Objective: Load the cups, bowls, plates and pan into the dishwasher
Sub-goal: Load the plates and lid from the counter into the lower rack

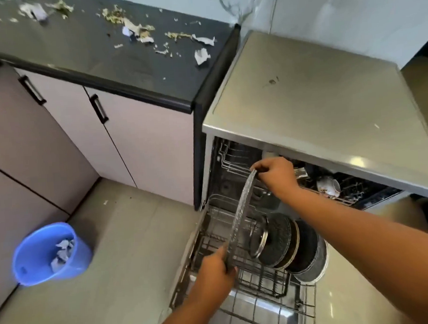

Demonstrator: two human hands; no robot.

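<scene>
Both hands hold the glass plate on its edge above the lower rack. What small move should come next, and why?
Probably lower the glass plate straight down into a free slot of the lower rack, left of the dark plates. The left hand and right hand grip its rim, holding it on edge like those plates.

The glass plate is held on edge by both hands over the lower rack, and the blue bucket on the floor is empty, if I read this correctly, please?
Not quite: the blue bucket holds crumpled paper scraps, as the head view shows. The rest stands: both hands, left and right, hold the glass plate on edge over the lower rack.
</scene>
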